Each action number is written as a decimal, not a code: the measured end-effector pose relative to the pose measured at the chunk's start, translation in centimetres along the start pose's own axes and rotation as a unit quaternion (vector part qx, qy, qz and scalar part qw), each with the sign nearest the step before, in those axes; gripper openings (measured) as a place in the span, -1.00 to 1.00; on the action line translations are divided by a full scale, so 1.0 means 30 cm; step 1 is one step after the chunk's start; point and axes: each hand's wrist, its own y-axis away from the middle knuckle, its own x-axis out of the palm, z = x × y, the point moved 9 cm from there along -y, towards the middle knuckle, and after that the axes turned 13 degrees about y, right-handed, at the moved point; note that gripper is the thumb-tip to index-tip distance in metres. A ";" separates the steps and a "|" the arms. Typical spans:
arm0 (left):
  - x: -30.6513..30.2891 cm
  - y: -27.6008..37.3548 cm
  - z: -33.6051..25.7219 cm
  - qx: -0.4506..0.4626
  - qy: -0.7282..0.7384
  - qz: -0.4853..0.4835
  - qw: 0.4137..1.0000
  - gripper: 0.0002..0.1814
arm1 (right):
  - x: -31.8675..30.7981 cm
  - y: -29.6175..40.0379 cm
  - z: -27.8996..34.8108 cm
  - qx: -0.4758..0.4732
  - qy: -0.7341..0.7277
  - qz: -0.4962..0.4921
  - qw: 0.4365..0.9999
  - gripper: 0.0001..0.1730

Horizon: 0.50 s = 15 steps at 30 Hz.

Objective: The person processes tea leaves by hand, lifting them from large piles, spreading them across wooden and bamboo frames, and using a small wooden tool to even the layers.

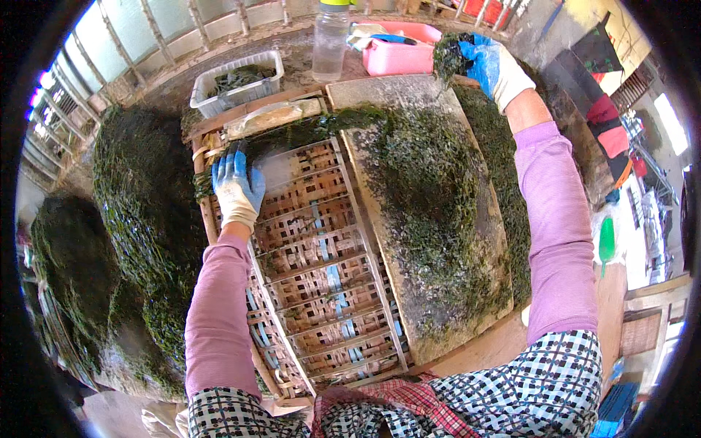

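My right hand (493, 68), in a white work glove with blue coated fingers, is raised at the upper right. It grips a clump of dark green stringy plant matter, perhaps seaweed (452, 56). My left hand (236, 183), gloved alike, lies palm down at the far left corner of a slatted frame (358, 219), fingers extended and thumb apart. Beneath the frame shows a woven bamboo tray (306, 263). A dark green strand layer (290, 134) lies across the tray's far end. To its right, a worn board (378, 241) carries a spread of green scraps (438, 219).
Large dark green heaps (148, 219) rise on the left. Beyond the tray stand a clear plastic tub (241, 82) with green bits, a water bottle (330, 46) and a pink bin (402, 57) holding gloves. More green matter (493, 148) lies right of the board. Metal bars (197, 24) line the back.
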 end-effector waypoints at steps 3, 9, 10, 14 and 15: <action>-0.004 0.006 0.040 -0.021 0.024 -0.013 0.999 -0.52 | 0.155 -0.066 0.130 -0.046 -0.021 0.032 0.998 -0.74; -0.070 0.018 0.064 -0.029 0.053 -0.074 0.995 -0.51 | 0.702 -0.058 0.176 -0.039 0.090 0.120 0.988 -0.56; -0.076 0.023 0.076 -0.036 0.054 -0.077 0.995 -0.52 | 0.794 -0.081 0.153 -0.056 0.181 0.116 0.975 -0.54; -0.047 0.033 0.080 -0.031 0.062 -0.097 0.993 -0.51 | 1.147 -0.072 -0.062 -0.015 -0.105 0.160 0.981 -0.71; -0.036 0.028 0.069 -0.021 0.072 -0.106 0.992 -0.50 | 1.193 -0.103 -0.120 -0.076 -0.077 0.115 0.987 -0.77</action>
